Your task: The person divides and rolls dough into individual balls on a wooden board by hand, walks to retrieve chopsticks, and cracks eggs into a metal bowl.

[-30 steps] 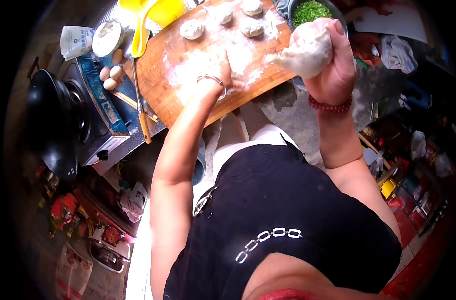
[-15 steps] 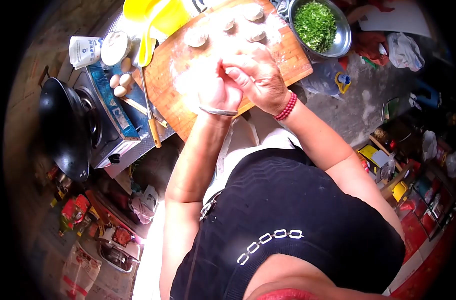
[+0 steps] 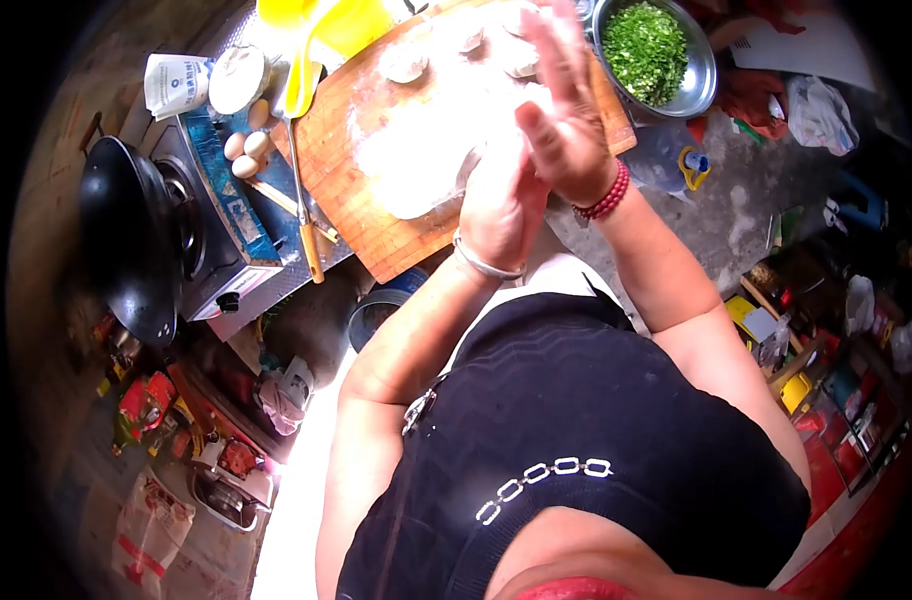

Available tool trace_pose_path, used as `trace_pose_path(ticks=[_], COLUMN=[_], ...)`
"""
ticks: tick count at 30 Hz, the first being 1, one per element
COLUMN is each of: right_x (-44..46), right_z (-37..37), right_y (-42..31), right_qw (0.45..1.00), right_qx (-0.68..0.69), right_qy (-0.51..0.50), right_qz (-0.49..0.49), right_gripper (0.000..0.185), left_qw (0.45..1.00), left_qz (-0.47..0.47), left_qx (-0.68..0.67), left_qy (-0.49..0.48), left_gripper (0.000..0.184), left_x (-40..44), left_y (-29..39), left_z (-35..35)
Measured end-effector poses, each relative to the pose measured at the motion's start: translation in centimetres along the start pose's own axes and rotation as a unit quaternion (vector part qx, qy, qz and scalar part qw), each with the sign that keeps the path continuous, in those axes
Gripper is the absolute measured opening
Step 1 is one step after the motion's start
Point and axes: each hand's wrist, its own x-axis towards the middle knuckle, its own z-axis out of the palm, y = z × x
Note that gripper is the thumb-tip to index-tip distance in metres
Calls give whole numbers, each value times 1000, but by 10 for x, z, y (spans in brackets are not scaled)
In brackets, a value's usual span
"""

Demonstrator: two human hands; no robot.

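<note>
My left hand (image 3: pixel 501 213), with a silver bangle at its wrist, is raised over the near right part of a wooden board (image 3: pixel 396 250). It is turned edge-on, fingers outstretched and partly lost in glare. My right hand (image 3: pixel 573 140), wearing red beads, meets it near the heels of the palms. Its fingers are spread upward and slightly blurred. Nothing shows in either hand; the space between the palms is partly hidden. White flour and an overexposed pale patch cover the board's middle. Several dough pieces, including one dough ball (image 3: pixel 406 65), lie along its far side.
Right of the board stands a metal bowl (image 3: pixel 704 85) of chopped greens (image 3: pixel 644 52). To the left are eggs (image 3: pixel 244 166), a wooden-handled tool (image 3: pixel 309 250), a white bowl (image 3: pixel 238 80), a yellow container (image 3: pixel 351 30) and a black wok (image 3: pixel 126 240) on a stove.
My hands were clasped together over the board's middle. They have moved right and come partly apart, with the right fingers opening upward. The pale patch on the board is now uncovered.
</note>
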Motion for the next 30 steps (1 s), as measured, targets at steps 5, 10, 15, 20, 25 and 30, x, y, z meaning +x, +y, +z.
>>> trace_pose_path(ticks=[5,10,15,20,25,30], right_x=[-52,-22,-39,-40,6,-47], right_z=[6,13,13,16,24,28], right_y=[-25,-37,-7,-64,-4,-36], right_qw=[978,985,956,959,998,968], right_qx=[-46,75,226,-24,43,66], right_qy=[-206,-143,-66,-268,-32,-240], right_qz=[-4,-58,176,-84,-36,-10], right_gripper=[76,68,66,66,57,73], left_qw=[991,908,982,986,986,985], left_qz=[76,161,74,138,43,70], left_qx=[104,374,155,88,161,158], left_qy=[-41,-98,-78,-33,-11,7], left_gripper=[74,57,53,63,62,79], left_x=[14,14,-6,17,-8,1], left_y=[46,25,8,57,1,63], left_z=[3,-43,-7,-17,-25,-20])
